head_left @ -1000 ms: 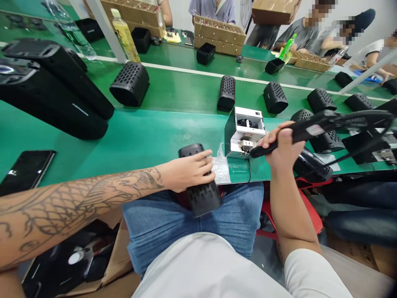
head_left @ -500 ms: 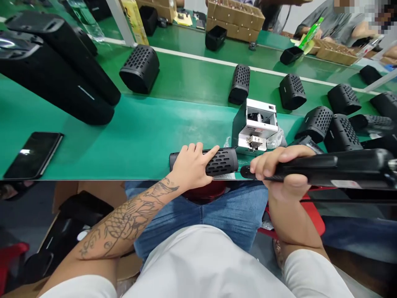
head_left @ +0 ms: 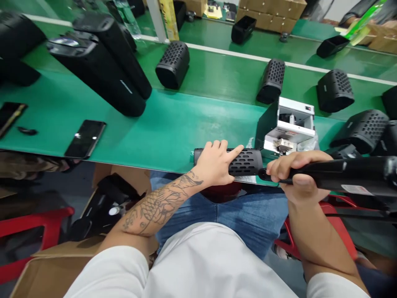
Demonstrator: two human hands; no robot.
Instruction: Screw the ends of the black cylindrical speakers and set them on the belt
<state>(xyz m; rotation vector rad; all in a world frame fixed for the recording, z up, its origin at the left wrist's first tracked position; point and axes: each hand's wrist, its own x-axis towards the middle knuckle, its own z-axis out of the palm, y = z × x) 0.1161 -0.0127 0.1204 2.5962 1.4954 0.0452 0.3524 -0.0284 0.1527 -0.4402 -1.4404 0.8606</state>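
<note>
At the near edge of the green work bench (head_left: 173, 136), the left hand (head_left: 217, 165) lies over a black perforated plastic cylinder housing (head_left: 246, 162). Its fingers are wrapped across the top, the index finger stretched along the slots, pinning it flat; the thumb is hidden. The right hand (head_left: 297, 176) is fisted tight round a long black electric screwdriver (head_left: 344, 176), held level, its tip meeting the housing's right end.

A second ago the housing hung tilted off the bench edge over the lap, and the driver's tip was at the small white metal screw feeder box (head_left: 290, 128). Now the housing lies lengthwise along the edge and the tip is lined up with its end face, so the driver has left the feeder and come to the workpiece.

Just behind the hands stands the feeder. Farther back, more black perforated housings (head_left: 273, 80) sit on the belt. To the left lie tall black speaker cabinets (head_left: 102, 66) and a dark smartphone (head_left: 85, 138).
</note>
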